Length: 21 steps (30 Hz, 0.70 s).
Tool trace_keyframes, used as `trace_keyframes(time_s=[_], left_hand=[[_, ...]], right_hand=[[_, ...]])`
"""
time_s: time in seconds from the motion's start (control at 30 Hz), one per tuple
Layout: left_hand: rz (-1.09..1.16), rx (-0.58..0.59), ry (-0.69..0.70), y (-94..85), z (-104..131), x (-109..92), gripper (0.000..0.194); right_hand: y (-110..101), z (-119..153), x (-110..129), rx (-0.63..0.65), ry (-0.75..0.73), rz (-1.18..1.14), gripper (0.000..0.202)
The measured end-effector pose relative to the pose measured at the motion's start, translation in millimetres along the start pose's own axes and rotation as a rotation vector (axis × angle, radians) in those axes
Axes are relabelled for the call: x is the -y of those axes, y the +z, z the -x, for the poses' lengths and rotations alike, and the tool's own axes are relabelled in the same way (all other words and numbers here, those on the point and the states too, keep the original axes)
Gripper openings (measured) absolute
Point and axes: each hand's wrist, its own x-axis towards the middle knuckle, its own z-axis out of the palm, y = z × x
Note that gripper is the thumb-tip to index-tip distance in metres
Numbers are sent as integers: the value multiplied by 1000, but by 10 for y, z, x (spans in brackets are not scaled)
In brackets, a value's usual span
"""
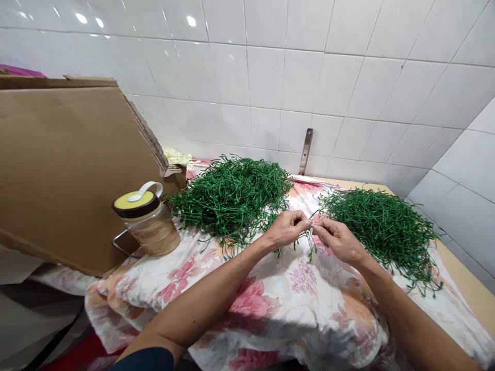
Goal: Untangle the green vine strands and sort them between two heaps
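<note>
Near the middle of the table, my left hand point(286, 228) and my right hand point(337, 240) meet almost fingertip to fingertip. Both pinch a thin green stem point(311, 242), whose thin ends hang below the fingers; it looks like an artificial plant piece. Behind and left of my left hand lies a big heap of green stems point(235, 193). A second heap of green stems point(382, 226) spreads just right of my right hand. The exact spot where the fingers grip is partly hidden by the fingertips.
A floral cloth point(247, 304) covers the table, wrinkled at the front. At the left stand a clear jar with a yellow lid point(154, 229) and a large cardboard box point(73, 175). Pale yellow pieces point(178, 156) lie behind the jar. A metal strip point(306, 152) leans against the tiled wall point(266, 77).
</note>
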Motion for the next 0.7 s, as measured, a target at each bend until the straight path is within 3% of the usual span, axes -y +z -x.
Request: trace_keyframes(time_s=[0.13,0.37,0.53,0.7], left_hand=[[31,42,-2,-1,-4,-3,39],[101,162,-15,-30,6,-49,50],[214,64,-85,-56,-10,-21,47],[203,-99,-100,-55,-32,8,52]], right_hand=[[-16,-16,-19,2,63,-115,46],[-66,-11,-32,-121,15,-126,46],[-19,-25,-47,-189,128,-403,41],[69,-20,-56,-148,219,-613,46]])
